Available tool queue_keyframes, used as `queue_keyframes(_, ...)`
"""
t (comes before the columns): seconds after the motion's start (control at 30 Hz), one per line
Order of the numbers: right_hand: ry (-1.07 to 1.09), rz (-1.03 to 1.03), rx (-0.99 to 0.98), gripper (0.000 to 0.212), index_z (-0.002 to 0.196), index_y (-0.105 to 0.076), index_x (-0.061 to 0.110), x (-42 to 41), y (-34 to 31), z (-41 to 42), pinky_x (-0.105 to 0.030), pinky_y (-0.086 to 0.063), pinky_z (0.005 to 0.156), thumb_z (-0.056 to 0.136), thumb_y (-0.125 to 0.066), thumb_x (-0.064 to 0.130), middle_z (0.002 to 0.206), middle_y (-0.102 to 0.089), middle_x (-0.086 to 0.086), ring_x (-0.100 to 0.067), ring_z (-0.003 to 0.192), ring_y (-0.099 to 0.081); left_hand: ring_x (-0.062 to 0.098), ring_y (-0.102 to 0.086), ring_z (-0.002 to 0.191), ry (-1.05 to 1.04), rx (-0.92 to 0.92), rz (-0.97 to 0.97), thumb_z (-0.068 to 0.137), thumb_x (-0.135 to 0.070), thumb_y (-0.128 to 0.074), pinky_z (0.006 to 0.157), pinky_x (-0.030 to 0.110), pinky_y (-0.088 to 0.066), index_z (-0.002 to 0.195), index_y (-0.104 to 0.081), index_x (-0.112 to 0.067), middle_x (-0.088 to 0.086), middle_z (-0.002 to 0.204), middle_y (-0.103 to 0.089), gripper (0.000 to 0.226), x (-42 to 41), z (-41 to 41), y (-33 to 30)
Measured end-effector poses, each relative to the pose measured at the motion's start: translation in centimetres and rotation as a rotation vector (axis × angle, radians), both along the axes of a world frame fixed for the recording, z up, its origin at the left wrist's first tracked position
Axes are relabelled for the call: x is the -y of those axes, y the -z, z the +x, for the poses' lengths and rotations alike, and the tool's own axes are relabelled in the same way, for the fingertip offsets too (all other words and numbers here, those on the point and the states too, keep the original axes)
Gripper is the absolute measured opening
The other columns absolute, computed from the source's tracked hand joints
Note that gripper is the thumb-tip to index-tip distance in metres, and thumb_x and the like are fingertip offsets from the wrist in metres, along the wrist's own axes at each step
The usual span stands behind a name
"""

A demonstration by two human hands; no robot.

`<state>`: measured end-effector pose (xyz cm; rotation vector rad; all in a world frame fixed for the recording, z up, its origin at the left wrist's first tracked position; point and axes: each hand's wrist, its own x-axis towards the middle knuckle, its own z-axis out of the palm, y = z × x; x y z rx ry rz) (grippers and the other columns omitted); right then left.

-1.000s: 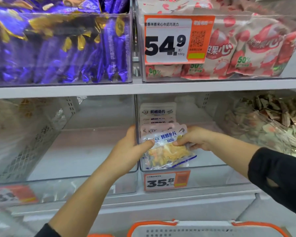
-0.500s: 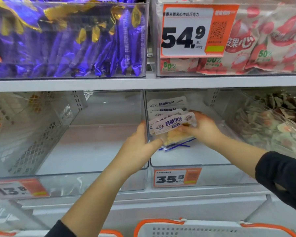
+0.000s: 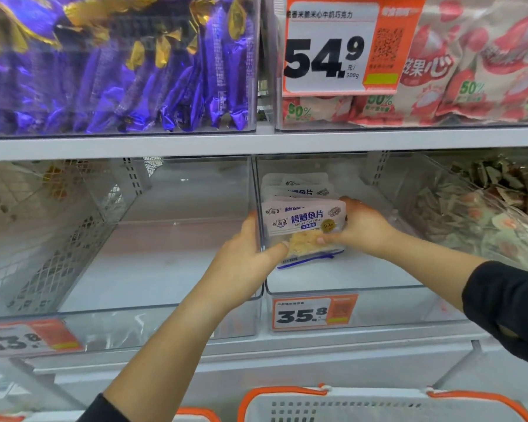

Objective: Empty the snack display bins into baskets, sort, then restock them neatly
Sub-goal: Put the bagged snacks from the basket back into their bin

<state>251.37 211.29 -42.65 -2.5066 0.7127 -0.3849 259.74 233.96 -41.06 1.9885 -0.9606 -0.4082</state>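
A clear bin (image 3: 378, 295) with a 35.8 price tag holds a row of white grilled fish fillet packets (image 3: 296, 190) standing at its back left. The front packet (image 3: 305, 226) stands almost upright against that row. My left hand (image 3: 250, 257) grips its left edge, thumb on the clear window. Its right side is held by my right hand (image 3: 360, 228), fingers curled round it. Left of this bin is another clear bin (image 3: 153, 303) with nothing visible inside.
The upper shelf has a bin of purple and gold wrapped snacks (image 3: 119, 65) and a bin of red and white bags (image 3: 470, 71) with a 54.9 tag. At the right, a bin of small wrapped snacks (image 3: 485, 214). A white basket with orange rim (image 3: 378, 405) sits below.
Both hands have carried the front packet back into the bin and stood it up against the row. The camera has moved closer.
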Motion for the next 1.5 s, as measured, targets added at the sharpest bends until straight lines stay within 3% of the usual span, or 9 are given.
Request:
queue_keyframes(0.13,0.251,0.441,-0.053,0.119,0.151,-0.011,0.007,0.0,0.4,0.6,-0.035,-0.037,0.107,0.063,-0.089,0.024,0.150,-0.037,-0.008,-0.029,0.136,-0.038,0.013,-0.052,0.113,0.002,-0.004,0.003,0.092,-0.036,-0.055,0.086,0.025,-0.035,0.136,-0.039,-0.038,-0.016,0.122,-0.056,0.047,-0.1,-0.1,-0.2)
queue_keyframes(0.2,0.227,0.666,-0.081,0.096,0.138,-0.033,0.008,0.3,0.7,0.6,-0.040,-0.036,0.110,0.060,-0.089,0.016,0.139,-0.046,0.003,-0.021,0.128,-0.042,0.010,-0.051,0.108,0.008,-0.012,-0.006,0.092,-0.036,-0.056,0.085,0.025,-0.035,0.134,-0.040,-0.039,-0.018,0.117,-0.055,0.046,-0.1,-0.1,-0.2)
queue_keyframes(0.27,0.139,0.742,-0.094,0.072,0.125,-0.041,0.018,-0.1,0.5,0.5,-0.031,-0.041,0.101,0.068,-0.082,0.001,0.119,-0.050,0.008,-0.014,0.115,-0.048,0.010,-0.050,0.104,0.009,-0.019,-0.005,0.091,-0.036,-0.057,0.085,0.025,-0.035,0.133,-0.040,-0.039,-0.019,0.114,-0.055,0.045,-0.1,-0.2,-0.3)
queue_keyframes(0.43,0.065,0.556,0.026,0.086,0.136,-0.037,0.015,-0.4,0.5,0.9,-0.028,-0.042,0.091,0.066,-0.083,-0.004,0.115,-0.055,0.002,-0.019,0.112,-0.052,0.011,-0.049,0.103,-0.004,-0.020,0.013,0.091,-0.037,-0.056,0.083,0.025,-0.034,0.133,-0.039,-0.038,-0.018,0.112,-0.052,0.045,0.0,-0.3,-0.4)
queue_keyframes(0.57,0.063,0.555,-0.117,0.075,0.129,-0.039,0.022,-0.4,0.7,0.5,-0.030,-0.049,0.078,0.070,-0.084,0.010,0.116,-0.055,0.005,-0.018,0.106,-0.054,0.012,-0.050,0.106,-0.006,-0.023,0.021,0.091,-0.037,-0.055,0.085,0.025,-0.034,0.136,-0.038,-0.038,-0.016,0.117,-0.054,0.048,0.0,-0.3,-0.4)
queue_keyframes(0.73,0.048,0.486,-0.218,0.076,0.127,-0.039,0.022,-0.8,1.0,1.2,-0.036,-0.056,0.084,0.068,-0.085,0.012,0.116,-0.062,-0.005,-0.023,0.103,-0.062,0.011,-0.046,0.105,-0.006,-0.003,0.039,0.093,-0.037,-0.054,0.087,0.026,-0.033,0.140,-0.035,-0.037,-0.012,0.127,-0.053,0.050,0.1,-0.2,-0.4)
queue_keyframes(0.93,0.079,0.349,-0.297,0.035,0.099,-0.058,0.020,-0.8,0.9,0.8,-0.034,-0.056,0.082,0.075,-0.081,0.029,0.105,-0.064,-0.003,-0.019,0.095,-0.061,0.011,-0.047,0.104,-0.011,-0.012,0.033,0.094,-0.037,-0.053,0.086,0.025,-0.034,0.138,-0.037,-0.037,-0.017,0.114,-0.051,0.048,0.1,-0.4,-0.5)
queue_keyframes(1.2,0.176,0.091,-0.127,0.059,0.118,-0.060,0.015,-0.6,1.2,1.5,-0.033,-0.051,0.088,0.069,-0.083,0.039,0.115,-0.066,-0.004,-0.024,0.104,-0.062,0.016,-0.051,0.117,-0.016,-0.011,0.024,0.093,-0.040,-0.053,0.087,0.027,-0.035,0.137,-0.037,-0.042,-0.012,0.131,-0.056,0.046,0.0,-0.3,-0.3)
queue_keyframes(1.5,0.164,0.141,-0.121,0.074,0.129,-0.040,0.003,-1.0,1.4,1.1,-0.028,-0.045,0.086,0.072,-0.083,0.025,0.129,-0.055,-0.009,-0.028,0.118,-0.054,0.015,-0.053,0.116,-0.013,-0.021,0.010,0.092,-0.038,-0.056,0.088,0.028,-0.038,0.135,-0.040,-0.041,-0.014,0.129,-0.058,0.046,0.1,-0.1,0.0)
